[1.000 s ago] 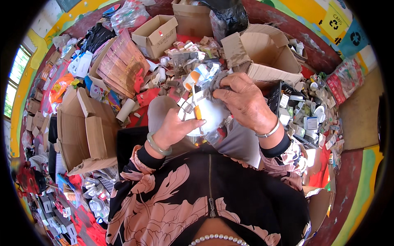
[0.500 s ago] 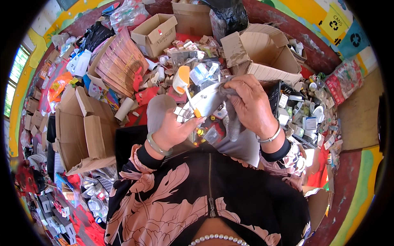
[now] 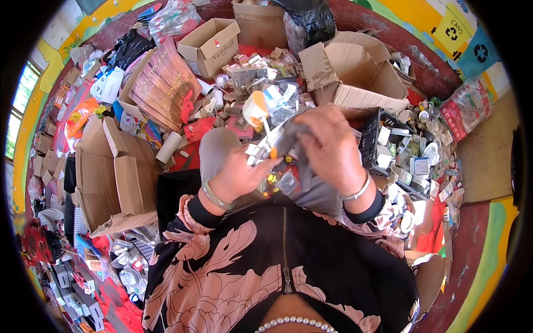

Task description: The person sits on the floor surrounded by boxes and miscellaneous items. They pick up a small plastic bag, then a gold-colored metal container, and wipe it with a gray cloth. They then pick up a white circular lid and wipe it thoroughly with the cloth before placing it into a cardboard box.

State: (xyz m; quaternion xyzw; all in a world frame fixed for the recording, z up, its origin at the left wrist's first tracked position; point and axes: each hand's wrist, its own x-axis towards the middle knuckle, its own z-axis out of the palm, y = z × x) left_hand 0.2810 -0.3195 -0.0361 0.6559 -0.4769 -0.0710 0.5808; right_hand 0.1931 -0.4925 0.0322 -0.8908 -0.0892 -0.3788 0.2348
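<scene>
Low over my lap, my left hand [image 3: 240, 176] grips a small white-and-orange desk lamp [image 3: 255, 109] near its base, thumb pressed along it. The lamp's rounded head points away from me on a thin white stem with an orange joint. My right hand [image 3: 335, 150] pinches a grey cloth [image 3: 307, 169] that covers much of the lamp's white body; part of the cloth hangs down below my fingers. Motion slightly blurs this hand. Beneath them, between my knees, lie small yellow parts [image 3: 272, 178] and a clear plastic piece [image 3: 288, 182].
An open cardboard box [image 3: 133, 183] stands at my left, another [image 3: 355, 64] at the far right. A heap of mixed small packages [image 3: 252, 75] spreads ahead. Beside my right knee is a black crate [image 3: 380, 125] of plastic items. Smaller boxes [image 3: 211, 47] stand at the back.
The cloth in my right hand has moved left and nearer across the lamp, covering more of its white body. The lamp's head has shifted slightly right and tilted.
</scene>
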